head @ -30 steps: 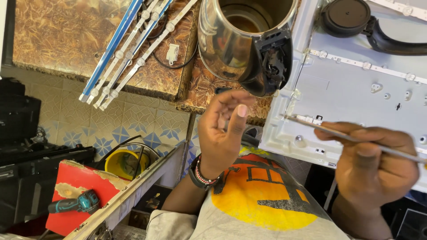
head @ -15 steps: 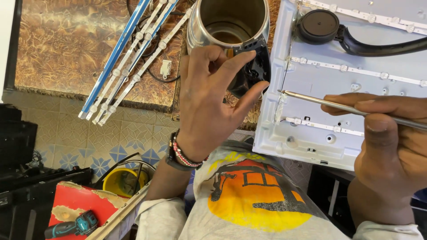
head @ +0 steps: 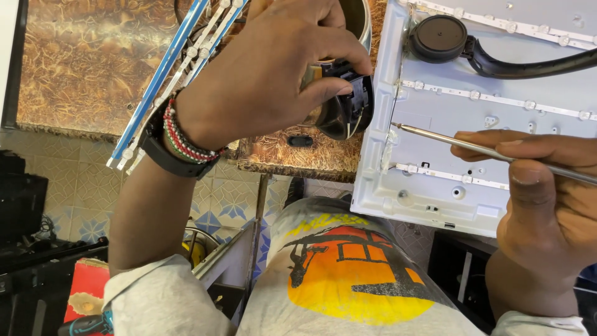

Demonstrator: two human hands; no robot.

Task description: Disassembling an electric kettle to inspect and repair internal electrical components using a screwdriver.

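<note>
Top centre of the frame, the left hand (head: 267, 74) has its fingers clamped on the steel kettle (head: 339, 109) on the desk (head: 81, 68). Right of it, the right hand (head: 541, 205) pinches a thin screwdriver (head: 472, 146), tip pointing left toward the kettle.

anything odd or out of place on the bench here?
Yes: long light strips overhang the brown table's front edge, unsupported. The steel kettle lies tipped on its side under the left hand, beside the open white panel.
</note>
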